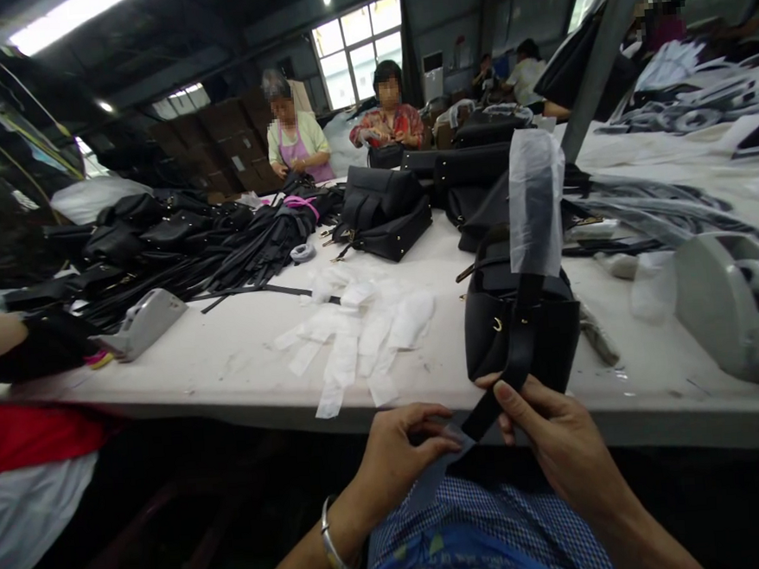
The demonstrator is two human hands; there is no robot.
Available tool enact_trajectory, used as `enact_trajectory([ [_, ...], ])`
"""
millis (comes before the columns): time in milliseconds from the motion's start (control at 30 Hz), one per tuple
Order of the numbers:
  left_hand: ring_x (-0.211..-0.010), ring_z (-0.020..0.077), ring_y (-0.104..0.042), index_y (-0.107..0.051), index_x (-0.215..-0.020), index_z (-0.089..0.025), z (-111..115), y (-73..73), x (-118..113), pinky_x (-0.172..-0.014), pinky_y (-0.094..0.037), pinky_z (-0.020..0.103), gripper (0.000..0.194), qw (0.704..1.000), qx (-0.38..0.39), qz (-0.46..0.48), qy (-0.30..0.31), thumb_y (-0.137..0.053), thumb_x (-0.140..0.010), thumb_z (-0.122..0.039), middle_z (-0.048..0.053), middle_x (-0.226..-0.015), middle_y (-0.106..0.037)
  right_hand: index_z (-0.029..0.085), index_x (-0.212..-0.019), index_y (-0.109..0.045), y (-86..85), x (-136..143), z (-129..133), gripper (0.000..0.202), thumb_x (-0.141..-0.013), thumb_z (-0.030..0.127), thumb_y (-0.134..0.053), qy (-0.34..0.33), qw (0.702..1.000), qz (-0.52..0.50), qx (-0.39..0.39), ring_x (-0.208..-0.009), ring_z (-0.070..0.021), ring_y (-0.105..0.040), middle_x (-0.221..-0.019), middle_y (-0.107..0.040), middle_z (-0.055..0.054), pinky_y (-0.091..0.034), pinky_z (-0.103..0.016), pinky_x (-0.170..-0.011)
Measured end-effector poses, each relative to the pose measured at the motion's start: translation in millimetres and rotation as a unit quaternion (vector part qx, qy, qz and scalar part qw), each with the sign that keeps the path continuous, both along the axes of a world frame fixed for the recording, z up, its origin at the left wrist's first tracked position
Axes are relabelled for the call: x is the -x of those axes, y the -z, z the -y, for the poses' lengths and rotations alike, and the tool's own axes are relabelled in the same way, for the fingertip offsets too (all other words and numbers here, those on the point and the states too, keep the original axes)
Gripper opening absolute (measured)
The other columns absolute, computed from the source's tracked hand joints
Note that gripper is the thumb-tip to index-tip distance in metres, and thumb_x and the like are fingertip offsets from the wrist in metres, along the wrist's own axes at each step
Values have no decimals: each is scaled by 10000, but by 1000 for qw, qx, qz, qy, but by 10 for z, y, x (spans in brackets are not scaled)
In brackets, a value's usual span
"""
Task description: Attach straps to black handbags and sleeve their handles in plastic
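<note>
A black handbag [518, 327] with gold-coloured fittings stands at the table's near edge, in front of me. Its black strap [522, 352] runs down toward my lap, and a clear plastic sleeve [534, 209] covers the strap's upper part. My right hand [537, 412] pinches the strap between thumb and fingers. Close to the strap's lower end, my left hand [410, 443] is closed with thumb and fingertips on a thin translucent plastic sleeve [441, 471]. That sleeve hangs over my lap and touches the strap end.
Flat white sleeves [357, 329] lie piled on the white table [228, 356]. Black bags [380, 211] and a heap of straps [247, 250] fill the far side. Grey tape dispensers [152, 322] stand left and right. Co-workers [297, 138] are across the table; another's arm [26, 344] reaches in left.
</note>
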State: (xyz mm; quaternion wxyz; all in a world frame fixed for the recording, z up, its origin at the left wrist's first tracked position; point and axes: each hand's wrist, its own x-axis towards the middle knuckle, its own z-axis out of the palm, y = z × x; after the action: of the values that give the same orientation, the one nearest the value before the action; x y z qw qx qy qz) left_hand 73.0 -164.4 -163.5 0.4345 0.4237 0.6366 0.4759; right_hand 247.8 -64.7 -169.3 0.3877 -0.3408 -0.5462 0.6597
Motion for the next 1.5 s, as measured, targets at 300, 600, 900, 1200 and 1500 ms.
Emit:
enact_trajectory([
  [300, -818, 236, -752, -770, -1024, -159, -57, -107, -70, -774, -596, 306, 331, 999, 18, 47, 14, -807, -696, -175, 81, -839, -792, 202, -999, -767, 88, 30, 0, 260, -858, 412, -704, 6, 1000, -9, -6, -591, -107, -516, -758, -583, 1, -460, -239, -566],
  [600, -827, 212, -741, -772, -973, -169, -210, 50, -102, -729, -566, 260, 253, 995, 0, 92, -40, -789, -728, -230, 73, -866, -789, 180, -1001, -757, 36, 15, -25, 319, -868, 457, -673, -5, 999, 42, -32, -584, -117, -536, -774, -596, -10, -472, -247, -566],
  [900, -826, 207, -730, -764, -914, -149, -620, -133, -410, -745, -562, 265, 220, 982, -73, 168, -54, -782, -753, -297, 84, -880, -786, 158, -946, -729, -145, -261, -269, 420, -907, 545, -568, 63, 987, 107, -105, -620, -165, -611, -671, -647, -22, -532, -286, -692],
  [1200, -816, 182, -688, -770, -913, -164, -1132, -162, -416, -746, -532, 261, 203, 969, -195, 125, -82, -757, -795, -328, 53, -879, -765, 185, -919, -768, -445, -122, -454, 439, -801, 590, -645, 91, 958, 229, -148, -525, -177, -621, -555, -655, -13, -502, -260, -528],
  [1500, -968, 201, -658, -727, -1069, -172, -1128, -152, -399, -858, -513, 287, 288, 958, -213, 149, -123, -656, -887, -383, 74, -1011, -731, 202, -830, -772, -473, 5, -513, 380, -820, 554, -627, 88, 936, 285, -189, -536, -175, -616, -581, -675, -11, -450, -253, -508],
])
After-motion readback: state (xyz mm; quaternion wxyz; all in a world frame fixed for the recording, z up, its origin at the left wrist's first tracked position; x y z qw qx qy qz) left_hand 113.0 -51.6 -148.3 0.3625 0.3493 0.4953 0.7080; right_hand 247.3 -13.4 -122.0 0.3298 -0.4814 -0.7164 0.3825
